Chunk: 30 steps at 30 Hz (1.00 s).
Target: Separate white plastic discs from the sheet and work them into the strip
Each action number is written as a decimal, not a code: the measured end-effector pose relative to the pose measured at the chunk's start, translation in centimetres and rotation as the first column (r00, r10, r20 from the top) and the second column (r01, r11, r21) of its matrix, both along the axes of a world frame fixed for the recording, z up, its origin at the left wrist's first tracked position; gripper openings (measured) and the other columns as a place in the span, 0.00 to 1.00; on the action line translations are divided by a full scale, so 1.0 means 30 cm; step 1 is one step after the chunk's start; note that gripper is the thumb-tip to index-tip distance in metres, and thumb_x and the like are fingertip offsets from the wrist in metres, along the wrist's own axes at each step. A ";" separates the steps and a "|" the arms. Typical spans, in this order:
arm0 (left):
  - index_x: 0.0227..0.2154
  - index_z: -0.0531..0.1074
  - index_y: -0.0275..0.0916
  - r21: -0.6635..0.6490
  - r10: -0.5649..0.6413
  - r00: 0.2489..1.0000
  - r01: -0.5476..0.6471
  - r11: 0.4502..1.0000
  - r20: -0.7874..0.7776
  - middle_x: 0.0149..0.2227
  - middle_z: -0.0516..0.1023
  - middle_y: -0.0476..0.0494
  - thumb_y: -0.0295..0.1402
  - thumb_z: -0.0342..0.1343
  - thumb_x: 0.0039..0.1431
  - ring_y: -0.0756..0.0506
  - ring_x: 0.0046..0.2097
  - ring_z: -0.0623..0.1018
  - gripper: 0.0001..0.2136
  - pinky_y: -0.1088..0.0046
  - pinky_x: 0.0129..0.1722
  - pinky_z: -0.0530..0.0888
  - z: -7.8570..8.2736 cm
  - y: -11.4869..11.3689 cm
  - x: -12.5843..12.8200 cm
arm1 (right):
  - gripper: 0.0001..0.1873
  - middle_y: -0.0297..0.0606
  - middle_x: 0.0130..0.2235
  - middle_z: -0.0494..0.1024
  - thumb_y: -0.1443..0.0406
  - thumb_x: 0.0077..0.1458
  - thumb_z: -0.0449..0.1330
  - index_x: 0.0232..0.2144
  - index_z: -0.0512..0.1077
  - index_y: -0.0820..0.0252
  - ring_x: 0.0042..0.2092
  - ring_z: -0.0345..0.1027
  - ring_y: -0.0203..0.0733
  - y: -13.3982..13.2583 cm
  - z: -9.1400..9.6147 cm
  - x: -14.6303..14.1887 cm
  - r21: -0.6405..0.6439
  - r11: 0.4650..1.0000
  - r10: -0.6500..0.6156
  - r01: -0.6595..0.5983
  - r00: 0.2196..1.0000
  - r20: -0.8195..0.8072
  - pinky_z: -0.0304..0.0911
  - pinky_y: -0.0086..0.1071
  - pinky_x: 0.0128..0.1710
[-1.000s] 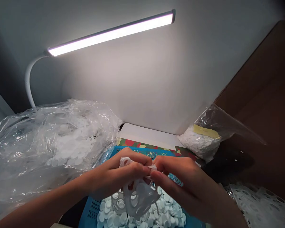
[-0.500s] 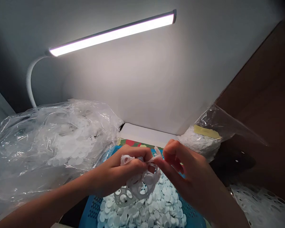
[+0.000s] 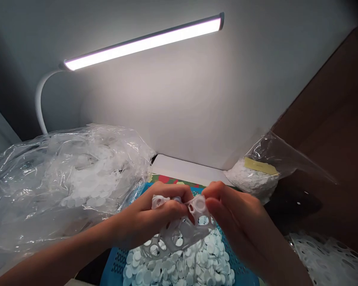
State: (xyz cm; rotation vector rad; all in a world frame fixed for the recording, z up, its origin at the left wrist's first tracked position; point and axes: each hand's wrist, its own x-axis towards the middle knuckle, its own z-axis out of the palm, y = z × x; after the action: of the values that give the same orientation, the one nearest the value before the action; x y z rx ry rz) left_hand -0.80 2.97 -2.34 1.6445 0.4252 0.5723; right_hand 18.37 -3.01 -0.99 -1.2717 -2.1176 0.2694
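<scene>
My left hand point(image 3: 164, 206) grips a crumpled white sheet point(image 3: 187, 232) punched with round holes, thumb on top and fingers curled round it. At the sheet's right edge, my right hand point(image 3: 229, 210) pinches it between thumb and forefinger. One disc near the right fingertips seems to be still set in the sheet. Below both hands stands a blue plastic basket point(image 3: 117, 260) with perforated sides. A heap of small white round discs point(image 3: 179, 270) fills it, partly hidden by the sheet and my hands.
A large clear plastic bag point(image 3: 86, 171) with white pieces lies at the left. Behind right stands a smaller bag point(image 3: 252, 178) of white pieces with a yellow label. More holed sheets point(image 3: 328, 258) lie at lower right. A lit lamp point(image 3: 143, 43) hangs above.
The sheet's right part has opened out and now shows more holes. My right fingers have shifted along its edge and drawn closer together; my left hand has kept its grip.
</scene>
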 end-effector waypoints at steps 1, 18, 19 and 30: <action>0.26 0.67 0.38 0.021 0.001 1.000 -0.001 1.000 -0.005 0.22 0.60 0.54 0.33 0.47 0.59 0.53 0.24 0.60 0.09 0.78 0.22 0.58 -0.001 0.000 0.001 | 0.15 0.29 0.23 0.66 0.59 0.65 0.47 0.27 0.64 0.57 0.22 0.57 0.31 0.000 0.001 -0.002 0.013 1.000 0.013 -0.013 1.000 0.006 0.54 0.24 0.22; 0.24 0.66 0.40 0.329 0.016 0.995 -0.048 0.943 0.098 0.21 0.65 0.54 0.31 0.49 0.59 0.53 0.25 0.65 0.08 0.78 0.25 0.61 -0.019 -0.001 0.019 | 0.13 0.26 0.21 0.68 0.59 0.61 0.53 0.25 0.64 0.56 0.21 0.60 0.30 -0.019 -0.019 -0.016 -0.014 0.999 -0.046 0.047 0.993 0.108 0.52 0.24 0.20; 0.24 0.65 0.39 0.343 0.009 0.995 -0.044 0.938 0.104 0.21 0.65 0.54 0.31 0.49 0.59 0.53 0.26 0.65 0.08 0.78 0.27 0.61 -0.022 -0.001 0.019 | 0.12 0.26 0.20 0.68 0.59 0.60 0.54 0.25 0.65 0.56 0.21 0.59 0.30 -0.022 -0.019 -0.015 -0.035 0.998 -0.052 0.056 0.993 0.106 0.52 0.24 0.19; 0.18 0.56 0.38 -0.199 -0.130 0.975 0.166 0.966 0.181 0.20 0.54 0.53 0.33 0.47 0.52 0.52 0.24 0.56 0.10 0.76 0.24 0.56 0.010 0.013 -0.003 | 0.07 0.34 0.33 0.78 0.73 0.51 0.57 0.24 0.68 0.58 0.35 0.73 0.35 -0.011 0.008 0.001 -0.117 0.970 0.188 -0.214 0.961 -0.201 0.70 0.26 0.36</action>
State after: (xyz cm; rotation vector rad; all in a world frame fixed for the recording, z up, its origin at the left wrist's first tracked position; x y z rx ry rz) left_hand -0.88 3.36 -2.03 1.3970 0.2286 0.5278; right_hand 18.39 -3.35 -0.76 -1.0590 -2.0930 0.6099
